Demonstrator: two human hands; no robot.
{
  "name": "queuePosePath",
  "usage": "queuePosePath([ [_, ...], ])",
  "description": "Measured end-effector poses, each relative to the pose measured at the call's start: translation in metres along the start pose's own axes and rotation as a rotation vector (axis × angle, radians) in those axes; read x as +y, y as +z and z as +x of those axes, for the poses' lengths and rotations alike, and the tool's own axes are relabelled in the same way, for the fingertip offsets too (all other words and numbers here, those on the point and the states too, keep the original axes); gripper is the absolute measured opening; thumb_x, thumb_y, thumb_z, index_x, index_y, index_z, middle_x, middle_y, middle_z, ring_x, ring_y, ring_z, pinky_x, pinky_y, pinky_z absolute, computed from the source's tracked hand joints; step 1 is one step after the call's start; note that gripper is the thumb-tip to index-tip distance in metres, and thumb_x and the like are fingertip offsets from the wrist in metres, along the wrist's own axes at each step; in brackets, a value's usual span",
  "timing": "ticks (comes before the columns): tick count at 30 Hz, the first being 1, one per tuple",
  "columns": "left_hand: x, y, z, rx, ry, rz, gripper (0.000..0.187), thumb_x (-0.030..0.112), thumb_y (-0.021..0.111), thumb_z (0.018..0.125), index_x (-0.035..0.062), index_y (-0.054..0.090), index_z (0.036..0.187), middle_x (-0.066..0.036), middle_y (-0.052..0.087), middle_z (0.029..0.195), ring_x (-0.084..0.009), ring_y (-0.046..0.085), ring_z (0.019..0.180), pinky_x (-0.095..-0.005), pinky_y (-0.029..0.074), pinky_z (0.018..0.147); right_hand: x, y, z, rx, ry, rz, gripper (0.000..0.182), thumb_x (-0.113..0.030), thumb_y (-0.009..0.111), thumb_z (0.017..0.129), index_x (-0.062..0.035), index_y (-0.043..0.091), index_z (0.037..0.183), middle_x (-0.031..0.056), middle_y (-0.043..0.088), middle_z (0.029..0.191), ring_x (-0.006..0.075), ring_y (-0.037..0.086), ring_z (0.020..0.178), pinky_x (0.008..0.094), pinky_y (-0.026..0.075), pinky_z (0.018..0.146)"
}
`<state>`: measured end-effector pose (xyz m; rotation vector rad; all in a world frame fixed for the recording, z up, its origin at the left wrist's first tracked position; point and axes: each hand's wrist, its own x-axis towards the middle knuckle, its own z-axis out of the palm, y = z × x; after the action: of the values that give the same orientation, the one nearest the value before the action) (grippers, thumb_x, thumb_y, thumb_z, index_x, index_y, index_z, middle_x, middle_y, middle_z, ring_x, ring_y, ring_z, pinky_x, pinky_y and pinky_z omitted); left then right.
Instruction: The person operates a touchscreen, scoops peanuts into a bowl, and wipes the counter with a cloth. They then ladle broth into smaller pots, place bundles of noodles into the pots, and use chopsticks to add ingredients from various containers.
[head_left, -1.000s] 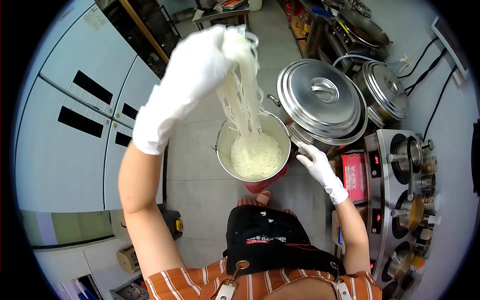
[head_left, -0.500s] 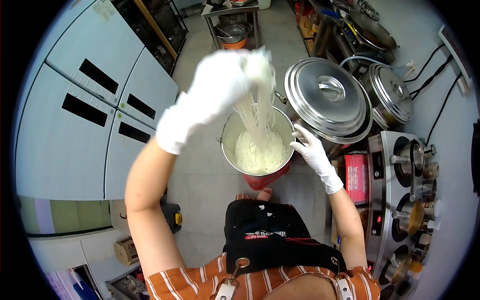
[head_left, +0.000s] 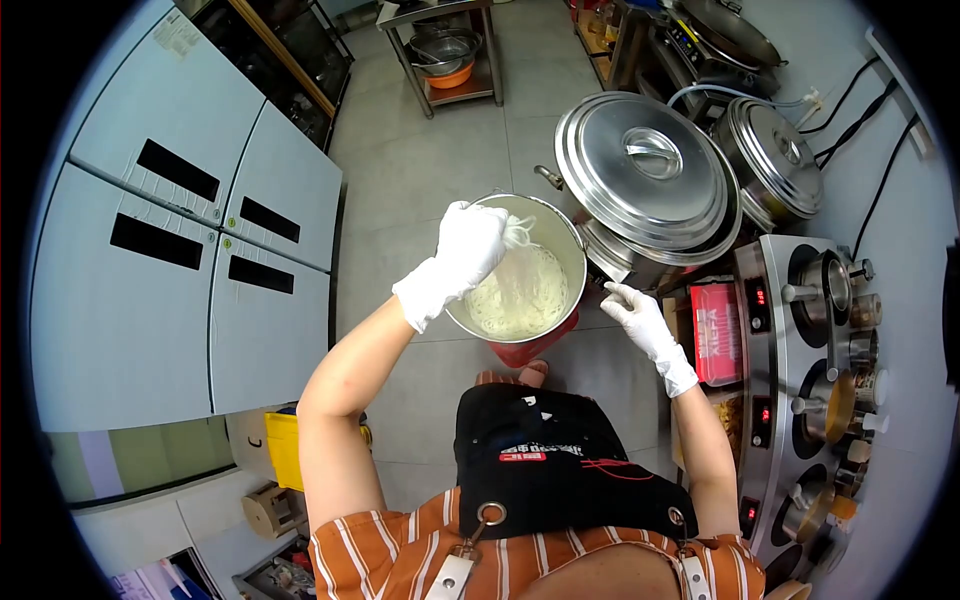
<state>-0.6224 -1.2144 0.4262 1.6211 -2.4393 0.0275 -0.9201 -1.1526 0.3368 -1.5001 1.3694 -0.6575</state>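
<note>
A round metal bucket with pale rice noodles inside stands in front of me. My left hand, in a white glove, is over the left part of its rim, fingers closed on a bunch of noodles whose strands stick out at the right of the fist. My right hand, also gloved, is just right of the bucket, apart from its rim. Its fingers are loosely bent and apart, with nothing visible in them. Under the bucket is a red stool or base, partly hidden.
A large lidded steel pot stands close at the right, with a smaller lidded pot behind. A multi-burner counter runs along the right. Pale blue cabinets line the left. A steel table stands ahead.
My left hand has come down from high above the bucket to its rim, lowering the noodles. My right hand has moved slightly down and away from the rim.
</note>
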Motion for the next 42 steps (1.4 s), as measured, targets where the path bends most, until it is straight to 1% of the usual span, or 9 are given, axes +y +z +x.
queuePosePath([
  [12,0.007,-0.102,0.024,0.186,-0.006,-0.200,0.019,0.023,0.062,0.082,0.0040,0.065,0.084,-0.016,0.065,0.078,-0.0348,0.063,0.080,-0.0418,0.050,0.070,-0.030,0.005,0.019,-0.017,-0.082,-0.095,0.048,-0.022,0.068,0.084,0.0042,0.056,0.123,0.0121,0.068,0.087,0.0189,0.065,0.080,0.0312,0.050,0.077],
  [17,0.021,-0.184,0.029,0.329,-0.192,-0.456,0.027,0.015,0.060,0.088,-0.0008,0.062,0.110,-0.014,0.068,0.097,-0.0217,0.065,0.088,-0.0318,0.051,0.080,-0.039,0.004,0.027,-0.015,-0.087,-0.100,0.048,-0.022,0.069,0.084,0.0038,0.057,0.122,0.0124,0.068,0.088,0.0195,0.065,0.081,0.0318,0.049,0.078],
  [22,0.025,-0.237,0.040,0.491,-0.072,-0.717,0.022,0.005,0.058,0.088,-0.0008,0.064,0.108,-0.007,0.069,0.091,-0.0113,0.064,0.083,-0.0267,0.052,0.075,-0.043,0.009,0.034,-0.016,-0.136,-0.077,0.051,-0.025,0.071,0.082,0.0015,0.057,0.124,0.0146,0.067,0.098,0.0223,0.064,0.091,0.0322,0.048,0.085],
  [30,0.047,-0.265,0.044,0.386,0.171,-0.874,0.014,0.009,0.058,0.086,-0.0032,0.065,0.087,-0.007,0.067,0.079,-0.0143,0.063,0.072,-0.0263,0.049,0.067,-0.081,0.019,0.056,-0.008,-0.331,-0.036,0.076,-0.015,0.077,0.076,-0.0028,0.039,0.141,0.0141,0.051,0.130,0.0209,0.050,0.120,0.0340,0.040,0.104],
  [31,0.047,-0.261,0.046,0.464,0.237,-0.392,0.014,0.008,0.061,0.084,-0.0019,0.065,0.093,-0.008,0.068,0.085,-0.0149,0.064,0.078,-0.0272,0.050,0.072,-0.093,0.021,0.057,0.020,-0.370,-0.036,0.080,-0.016,0.078,0.074,-0.0031,0.037,0.142,0.0141,0.051,0.131,0.0221,0.049,0.122,0.0347,0.038,0.106],
  [34,0.027,-0.239,0.049,0.433,-0.056,-0.605,0.025,0.003,0.057,0.086,-0.0012,0.064,0.109,-0.006,0.069,0.091,-0.0109,0.064,0.082,-0.0257,0.052,0.074,-0.114,0.042,0.070,0.089,-0.476,-0.056,0.088,-0.017,0.080,0.072,-0.0047,0.032,0.145,0.0133,0.049,0.134,0.0225,0.045,0.126,0.0344,0.032,0.109],
  [37,0.020,-0.232,0.051,0.449,-0.026,-0.650,0.025,0.004,0.056,0.086,-0.0016,0.064,0.109,-0.006,0.069,0.091,-0.0109,0.064,0.082,-0.0256,0.052,0.075,-0.122,0.080,0.087,0.158,-0.548,0.118,0.088,-0.024,0.083,0.065,0.0013,0.039,0.138,0.0150,0.054,0.125,0.0289,0.051,0.117,0.0384,0.039,0.103],
  [39,0.017,-0.232,0.052,0.460,-0.009,-0.694,0.025,0.003,0.056,0.086,-0.0019,0.064,0.109,-0.006,0.069,0.091,-0.0111,0.064,0.082,-0.0255,0.051,0.074,-0.099,0.109,0.105,-0.236,-0.233,0.353,0.059,-0.024,0.079,0.070,-0.0016,0.056,0.119,0.0145,0.062,0.110,0.0277,0.059,0.105,0.0389,0.044,0.094],
  [42,0.000,-0.233,0.048,0.445,-0.177,-0.807,0.021,0.009,0.053,0.088,-0.0022,0.067,0.100,-0.010,0.070,0.085,-0.0148,0.067,0.078,-0.0268,0.051,0.073,-0.055,0.117,0.112,-0.187,-0.071,0.181,0.031,-0.026,0.073,0.075,-0.0051,0.064,0.097,0.0141,0.066,0.092,0.0300,0.063,0.093,0.0405,0.048,0.084],
])
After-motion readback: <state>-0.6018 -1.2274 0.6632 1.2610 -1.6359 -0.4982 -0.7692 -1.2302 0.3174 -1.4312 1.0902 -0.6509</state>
